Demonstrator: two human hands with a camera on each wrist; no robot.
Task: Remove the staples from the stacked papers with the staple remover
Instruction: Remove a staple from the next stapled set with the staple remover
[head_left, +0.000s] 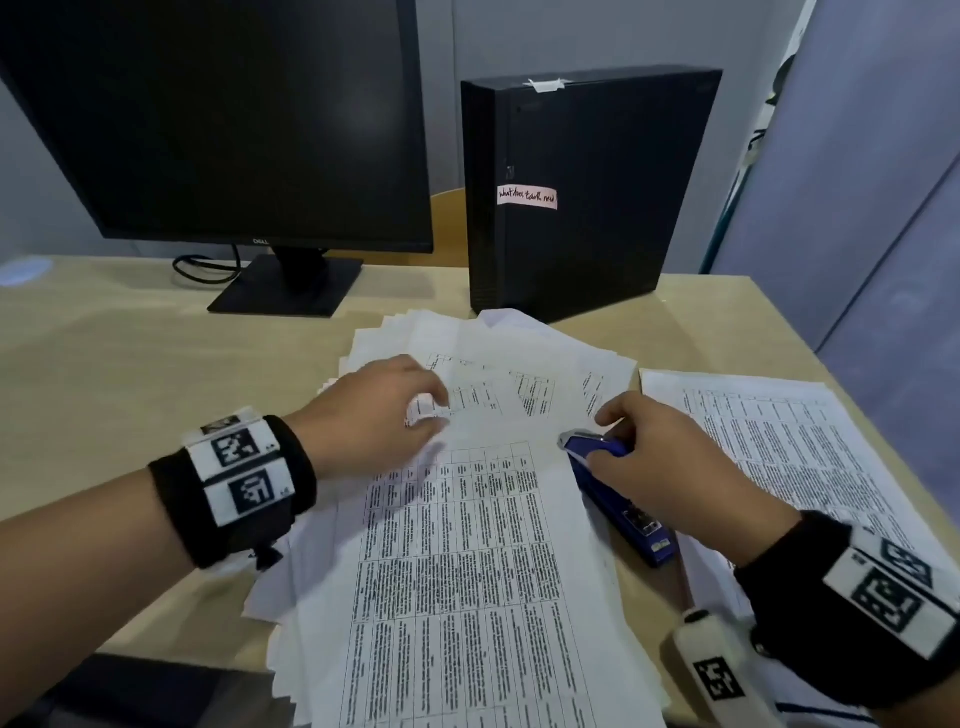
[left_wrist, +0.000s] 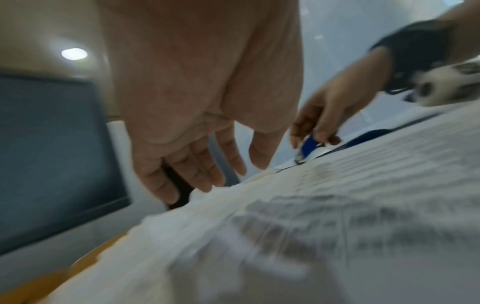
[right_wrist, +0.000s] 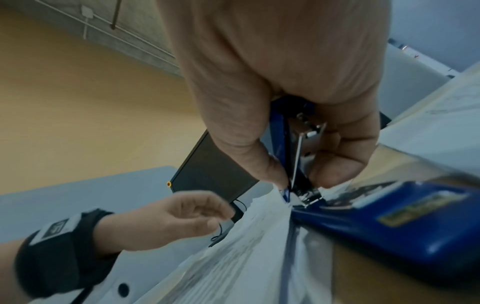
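Papers (head_left: 467, 545) lie in a loose, fanned stack in the middle of the surface (head_left: 130, 364), printed tables facing up, their far edges spread toward the black computer case (head_left: 582, 192). Your right hand (head_left: 670, 467) grips a small blue staple remover (right_wrist: 288, 148) between thumb and fingertips, its metal tip down on the right edge of the top sheet. Just beside that hand, partly under your palm, a blue stapler (head_left: 623, 509) lies along the right edge of the stack. Your left hand (head_left: 379, 415) is over the far left part of the stack; in the left wrist view its fingers (left_wrist: 205, 166) are straight and relaxed, tips at the paper, holding nothing. A second pile of printed sheets (head_left: 779, 431) lies to the right of the stapler. A dark monitor (head_left: 218, 119) stands at the back left of the surface.
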